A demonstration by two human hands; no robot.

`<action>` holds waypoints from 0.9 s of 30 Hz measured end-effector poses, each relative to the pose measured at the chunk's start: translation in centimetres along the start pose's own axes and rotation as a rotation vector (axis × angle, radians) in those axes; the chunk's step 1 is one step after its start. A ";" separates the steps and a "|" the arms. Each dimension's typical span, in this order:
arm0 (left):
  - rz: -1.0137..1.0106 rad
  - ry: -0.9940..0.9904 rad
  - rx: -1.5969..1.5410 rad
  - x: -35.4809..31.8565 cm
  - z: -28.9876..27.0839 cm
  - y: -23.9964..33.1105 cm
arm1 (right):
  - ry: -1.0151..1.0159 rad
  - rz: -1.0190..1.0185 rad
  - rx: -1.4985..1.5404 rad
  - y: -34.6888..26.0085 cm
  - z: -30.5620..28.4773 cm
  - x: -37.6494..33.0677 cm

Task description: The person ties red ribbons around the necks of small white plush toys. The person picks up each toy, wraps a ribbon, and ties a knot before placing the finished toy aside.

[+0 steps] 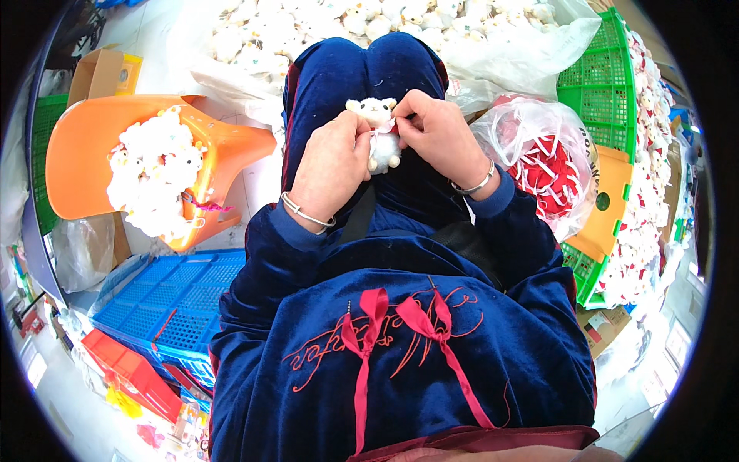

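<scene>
A small plush bear (382,154), cream-headed with a pale grey body, is held upright over my lap. My left hand (329,165) grips its left side, thumb and fingers closed near the neck. At the other side of the neck, my right hand (440,138) pinches a small red cloth piece with white ribbon (392,128), which lies against the bear. The fingers hide most of that cloth and ribbon. Both hands meet close together above my blue velvet trousers (368,65).
To the left, an orange chair (85,158) carries a heap of white plush toys (156,171). Blue crates (181,296) stand below it. On the right, a clear bag holds red cloth pieces with white ribbons (545,175) beside a green crate (596,85). More plush toys (369,19) lie ahead.
</scene>
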State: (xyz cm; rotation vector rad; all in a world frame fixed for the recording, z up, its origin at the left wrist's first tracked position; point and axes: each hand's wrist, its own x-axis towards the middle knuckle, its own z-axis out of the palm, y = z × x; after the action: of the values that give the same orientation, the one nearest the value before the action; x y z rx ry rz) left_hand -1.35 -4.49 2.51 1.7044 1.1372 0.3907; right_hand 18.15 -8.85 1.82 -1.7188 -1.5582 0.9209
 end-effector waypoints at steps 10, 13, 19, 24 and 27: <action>0.075 0.033 0.052 -0.1 0.2 -0.4 | 0.037 -0.201 -0.023 -0.7 -0.9 -0.5; 0.055 0.019 0.071 -0.1 0.0 -0.3 | -0.036 -0.165 0.020 -0.5 -1.0 -0.5; 0.081 0.024 0.078 -0.1 -0.2 -0.5 | -0.158 0.008 0.034 -0.4 -1.1 -0.5; 0.090 0.010 0.054 0.2 -0.4 -0.6 | -0.201 0.103 0.220 -0.4 -0.3 -1.0; 0.052 -0.030 0.058 0.3 -0.9 0.3 | -0.163 0.099 0.212 -0.7 -0.1 -1.3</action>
State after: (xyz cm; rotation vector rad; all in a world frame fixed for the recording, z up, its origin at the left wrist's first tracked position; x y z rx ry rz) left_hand -1.69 -3.77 3.10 1.7881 1.0936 0.3665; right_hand 17.82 -10.10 2.58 -1.6151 -1.4280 1.2571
